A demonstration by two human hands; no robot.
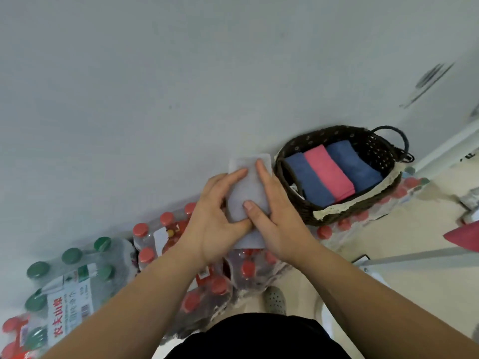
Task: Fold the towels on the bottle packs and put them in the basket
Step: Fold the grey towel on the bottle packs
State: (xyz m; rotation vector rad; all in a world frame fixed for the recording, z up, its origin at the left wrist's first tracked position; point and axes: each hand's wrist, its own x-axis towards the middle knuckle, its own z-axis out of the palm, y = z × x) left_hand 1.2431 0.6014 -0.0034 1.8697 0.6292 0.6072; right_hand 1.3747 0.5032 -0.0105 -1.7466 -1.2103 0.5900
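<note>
A folded pale grey towel [249,186] sits in the middle of the frame, held between both hands over the red-capped bottle packs [155,242]. The left hand [220,221] grips its left edge, forefinger lying along the cloth and thumb pressed across the lower part. The right hand [278,216] holds the right edge the same way, forefinger stretched up the towel and thumb on its face, the two thumbs nearly meeting. Whether the towel's lower end touches the bottles I cannot tell.

Just right of the towel, a dark woven basket [324,133] with a lace-trimmed rim stands on more red-capped bottles. Inside it lie three folded towels side by side: a blue one [308,182], a pink one [329,172] and another blue one [355,164].

At the lower left is a pack of green-capped bottles [72,281]. A pale wall [155,86] fills the upper frame, and a perforated shoe [274,299] shows at the bottom centre.
</note>
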